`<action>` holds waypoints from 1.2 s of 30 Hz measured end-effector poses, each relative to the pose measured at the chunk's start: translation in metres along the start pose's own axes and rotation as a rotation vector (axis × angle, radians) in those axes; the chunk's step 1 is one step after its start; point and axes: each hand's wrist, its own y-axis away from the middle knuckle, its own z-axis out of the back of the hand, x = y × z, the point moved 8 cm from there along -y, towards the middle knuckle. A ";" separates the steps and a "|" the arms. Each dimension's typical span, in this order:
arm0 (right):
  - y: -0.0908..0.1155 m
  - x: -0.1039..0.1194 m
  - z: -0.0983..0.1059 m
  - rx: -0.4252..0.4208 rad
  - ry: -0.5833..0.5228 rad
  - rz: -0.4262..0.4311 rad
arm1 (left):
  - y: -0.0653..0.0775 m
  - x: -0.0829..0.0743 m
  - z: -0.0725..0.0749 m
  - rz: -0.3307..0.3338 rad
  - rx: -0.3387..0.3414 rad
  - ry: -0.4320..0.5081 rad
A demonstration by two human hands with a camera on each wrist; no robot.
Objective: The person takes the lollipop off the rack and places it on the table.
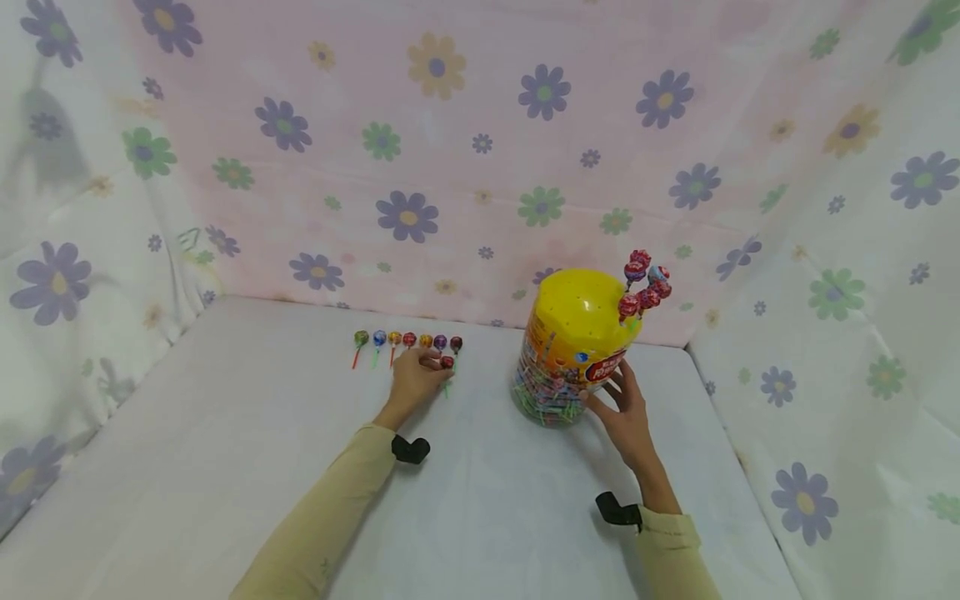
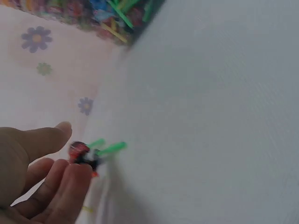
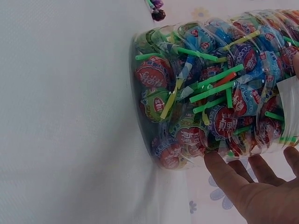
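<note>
In the head view, my left hand (image 1: pixel 417 377) is at the right end of a row of wrapped lollipops. A red-wrapped lollipop (image 1: pixel 447 362) with a green stick lies beside its fingertips. The left wrist view, slightly blurred, shows that red lollipop (image 2: pixel 78 150) near the fingers, with the thumb apart from it. My right hand (image 1: pixel 624 417) rests against the lower right side of a large clear jar (image 1: pixel 551 400) with a yellow lid (image 1: pixel 581 300). In the right wrist view its fingers (image 3: pixel 224 175) are spread and fairly straight along the jar, which is packed with lollipops.
Several lollipops, among them a green one (image 1: pixel 361 337) and a purple one (image 1: pixel 440 342), lie side by side on the white table (image 1: pixel 285 467). A cluster of red and blue lollipops (image 1: pixel 647 296) sticks up from the lid's right edge. Flowered cloth (image 1: pixel 480 167) encloses the table's back and sides.
</note>
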 end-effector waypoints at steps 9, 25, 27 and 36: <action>0.001 0.005 0.000 0.002 -0.025 0.015 | 0.013 -0.067 -0.007 -0.161 0.178 0.169; 0.000 0.004 0.000 0.008 -0.037 0.027 | 0.064 -0.254 -0.049 -0.505 0.323 0.436; -0.001 0.004 -0.001 0.011 -0.048 0.030 | 0.062 -0.268 -0.057 -0.530 0.305 0.444; 0.001 0.006 -0.001 0.005 -0.080 0.051 | 0.057 -0.298 -0.089 -0.576 0.274 0.377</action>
